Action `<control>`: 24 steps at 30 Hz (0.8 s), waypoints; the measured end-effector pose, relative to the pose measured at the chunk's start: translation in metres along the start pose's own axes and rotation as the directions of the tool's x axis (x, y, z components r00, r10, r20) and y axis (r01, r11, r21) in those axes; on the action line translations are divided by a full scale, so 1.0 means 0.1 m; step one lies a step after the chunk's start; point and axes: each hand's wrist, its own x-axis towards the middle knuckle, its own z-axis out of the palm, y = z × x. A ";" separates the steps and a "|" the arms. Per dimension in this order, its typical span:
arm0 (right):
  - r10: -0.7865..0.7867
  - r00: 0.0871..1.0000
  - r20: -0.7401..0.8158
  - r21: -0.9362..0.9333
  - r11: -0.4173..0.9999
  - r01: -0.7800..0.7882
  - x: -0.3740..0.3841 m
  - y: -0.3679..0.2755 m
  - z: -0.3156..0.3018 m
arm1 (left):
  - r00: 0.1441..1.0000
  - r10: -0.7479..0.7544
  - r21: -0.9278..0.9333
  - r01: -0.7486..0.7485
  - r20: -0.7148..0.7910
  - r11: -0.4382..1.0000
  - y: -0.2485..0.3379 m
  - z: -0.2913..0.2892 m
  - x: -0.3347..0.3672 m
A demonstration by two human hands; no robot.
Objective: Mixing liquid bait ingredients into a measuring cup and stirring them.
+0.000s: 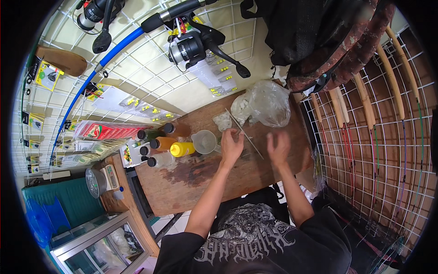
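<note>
Over the middle of the wooden table, my left hand [232, 148] has its fingers curled together beside a thin pale stick [253, 147]. What the fingertips hold, if anything, is hidden. To the right of the stick, my right hand [278, 148] is blurred by motion, with thumb and fingers apart and nothing visible between them. Beyond both hands, a clear plastic bag [270, 104] bulges with whitish contents. A smaller clump of white material [222, 122] lies by the stick's far end. Left of my left hand stands a translucent measuring jug [204, 142].
A yellow squeeze bottle [182, 149] and several dark-capped bottles [160, 144] line the left side of the wooden table [191, 187]. Fishing reels [188, 49] and a blue rod [119, 44] hang on the wall grid. A backpack [315, 50] overhangs the back right; rods [365, 102] hang right.
</note>
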 end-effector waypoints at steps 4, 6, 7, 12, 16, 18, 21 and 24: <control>0.086 0.920 -0.383 0.013 0.996 -0.088 0.93 0.03 -0.22 | 0.999 -0.044 -0.021 0.045 0.022 0.999 0.59 0.17 0.29; 0.152 0.979 -0.134 0.004 0.988 -0.153 1.17 0.32 -0.14 | 0.998 -0.058 -0.015 0.059 0.034 0.998 0.74 0.35 0.40; 0.203 0.970 0.131 -0.013 0.979 -0.203 1.25 0.50 -0.08 | 0.996 -0.072 0.015 0.071 0.046 0.997 0.76 0.45 0.47; 0.524 0.712 0.468 0.598 0.405 -0.692 1.14 1.15 0.19 | 0.911 -0.294 -0.158 0.348 0.288 0.924 0.51 0.75 0.68; 0.513 0.511 0.690 0.724 -0.478 -0.498 0.99 1.29 -0.01 | 0.789 -0.386 -0.799 0.573 0.477 0.184 0.43 0.82 0.60; 0.539 0.457 0.708 0.705 -0.501 -0.502 0.99 1.37 -0.09 | 0.735 -0.363 -0.808 0.580 0.573 -0.101 0.39 0.89 0.67; 0.560 0.398 0.727 0.680 -0.505 -0.531 1.09 1.29 -0.04 | 0.647 -0.362 -0.739 0.617 0.671 -0.270 0.04 0.97 0.79; 0.579 0.372 0.725 0.661 -0.434 -0.612 1.16 1.09 0.17 | 0.767 0.334 -0.741 0.630 0.548 -0.232 -0.29 1.02 0.69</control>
